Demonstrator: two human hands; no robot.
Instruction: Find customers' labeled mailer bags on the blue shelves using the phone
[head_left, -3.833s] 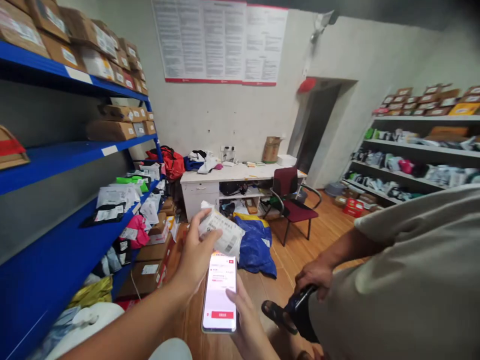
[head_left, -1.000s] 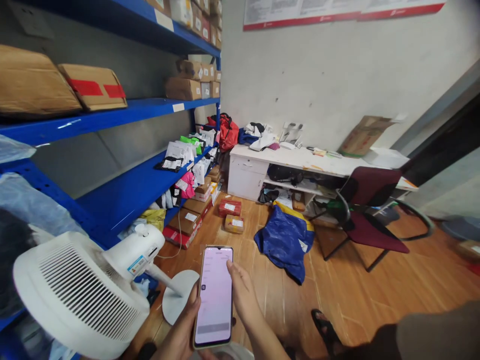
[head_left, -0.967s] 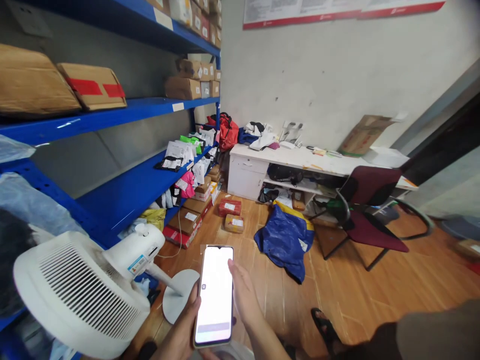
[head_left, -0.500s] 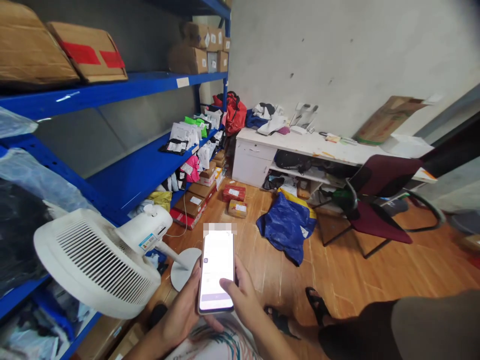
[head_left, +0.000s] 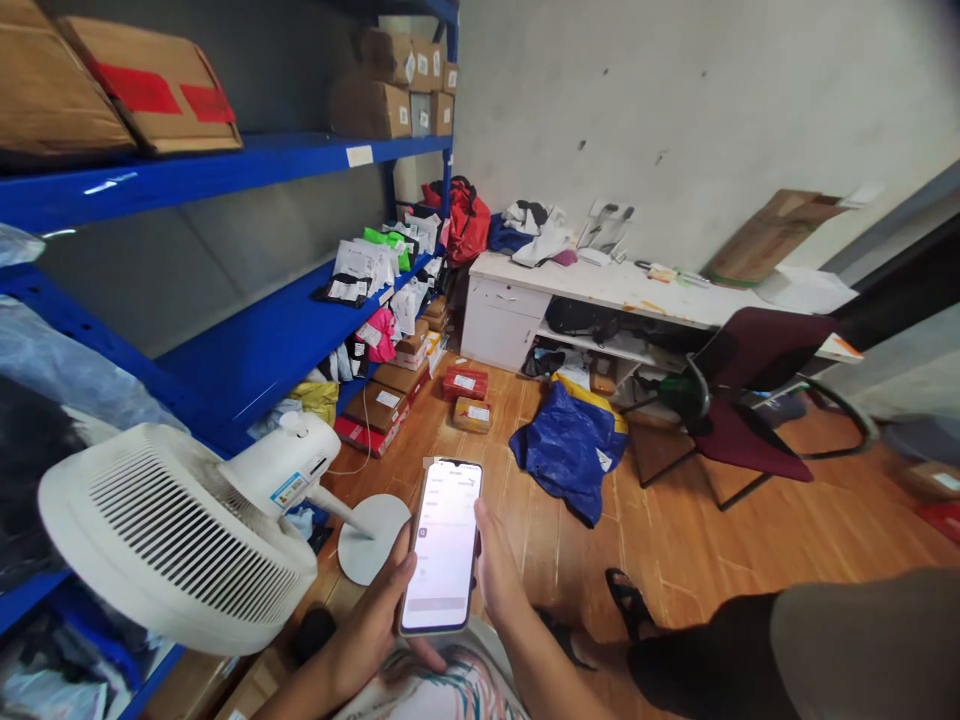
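A smartphone (head_left: 441, 550) with a bright white screen is held upright in front of my body, tilted slightly to the right. My left hand (head_left: 382, 600) grips its left edge, the thumb along the side and a finger showing under the bottom edge. Against the right edge lies my right hand (head_left: 499, 570), its thumb beside the screen and its other fingers hidden behind the phone. The text on the screen is too faint to read.
A white fan (head_left: 187, 530) stands close on the left before a blue shelf (head_left: 255, 340) of parcels. Parcels (head_left: 471, 415) and a blue sack (head_left: 566, 450) lie on the floor. Beyond are a white desk (head_left: 499, 320) and a maroon chair (head_left: 750, 440). Another person's leg (head_left: 712, 650) is at right.
My right thumb has moved off the screen to the phone's right edge. The phone has tilted and shifted a little right. My view has turned slightly.
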